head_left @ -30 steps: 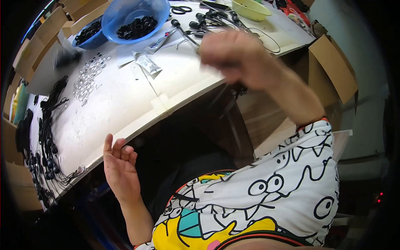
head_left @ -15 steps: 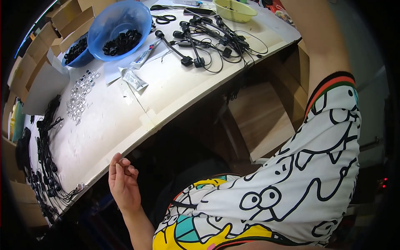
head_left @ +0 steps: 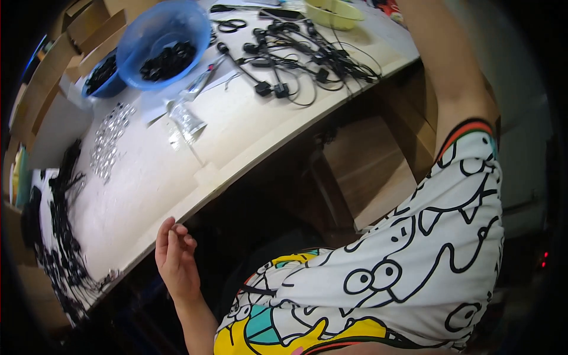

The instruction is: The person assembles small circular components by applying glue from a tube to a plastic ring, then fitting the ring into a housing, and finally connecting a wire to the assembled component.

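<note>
My left hand [head_left: 177, 257] is held just off the table's front edge, with its fingers curled and the thumb pressed toward the index finger. Whether something small sits in that pinch I cannot make out. My right arm [head_left: 452, 59] reaches up past the top edge, so the right hand is out of view. Below and left of that arm lies a bundle of black cables [head_left: 296, 56] with round sockets and square plugs. Two tubes, one of them silvery white [head_left: 186, 118], lie nearer the table's middle.
On the white table [head_left: 136, 195] stand a blue basin [head_left: 127, 53] of black parts, a smaller blue bowl [head_left: 89, 92] and a yellow bowl [head_left: 334, 18]. Clear beads [head_left: 109, 142] are spread at left, near more black cables [head_left: 62, 231]. Scissors [head_left: 231, 25] lie at the back.
The view has shifted slightly, and the picture is more blurred. A thin cable now rises across the front of the yellow bowl. My left hand keeps its pose.
</note>
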The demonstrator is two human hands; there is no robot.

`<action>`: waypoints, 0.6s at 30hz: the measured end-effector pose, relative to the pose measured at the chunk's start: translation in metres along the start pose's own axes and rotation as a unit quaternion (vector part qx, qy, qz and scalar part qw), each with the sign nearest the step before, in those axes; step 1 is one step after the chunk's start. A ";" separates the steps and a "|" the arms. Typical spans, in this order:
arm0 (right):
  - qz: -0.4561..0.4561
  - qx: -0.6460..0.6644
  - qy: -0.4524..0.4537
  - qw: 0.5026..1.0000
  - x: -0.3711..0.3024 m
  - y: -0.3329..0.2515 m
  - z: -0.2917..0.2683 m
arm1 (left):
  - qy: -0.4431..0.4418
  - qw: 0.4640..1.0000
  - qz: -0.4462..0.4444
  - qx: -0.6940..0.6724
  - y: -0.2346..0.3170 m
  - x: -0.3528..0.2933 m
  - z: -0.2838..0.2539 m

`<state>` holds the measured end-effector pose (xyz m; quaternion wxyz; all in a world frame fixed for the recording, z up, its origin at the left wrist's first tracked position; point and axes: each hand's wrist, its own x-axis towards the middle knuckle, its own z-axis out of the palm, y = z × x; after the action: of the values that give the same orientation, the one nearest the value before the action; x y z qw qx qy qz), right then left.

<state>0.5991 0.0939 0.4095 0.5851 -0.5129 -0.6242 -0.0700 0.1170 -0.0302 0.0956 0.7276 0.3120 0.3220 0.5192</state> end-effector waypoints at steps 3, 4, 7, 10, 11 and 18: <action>0.029 -0.301 -0.016 0.953 -0.078 0.101 -0.072 | 0.001 0.996 -0.024 0.083 0.010 0.000 -0.016; 0.034 -0.385 -0.027 0.922 -0.087 0.136 -0.081 | -0.005 0.994 -0.029 0.109 0.013 0.009 -0.015; 0.213 -0.484 -0.158 0.834 -0.141 0.162 -0.065 | -0.025 0.971 0.011 0.239 0.049 -0.008 -0.044; 0.220 -0.553 -0.186 0.782 -0.193 0.152 -0.067 | -0.012 0.944 0.104 0.313 0.087 -0.025 -0.090; 0.233 -0.548 -0.188 0.781 -0.199 0.158 -0.066 | 0.040 0.916 0.145 0.371 0.102 -0.024 -0.107; -0.008 -0.431 -0.107 0.896 -0.206 0.093 0.013 | 0.334 0.630 0.324 0.622 0.248 0.046 -0.268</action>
<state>0.6139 0.0308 0.1923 0.2355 -0.7145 -0.5955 -0.2816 -0.2217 0.1125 0.1243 -0.0114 0.5802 0.6677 0.4663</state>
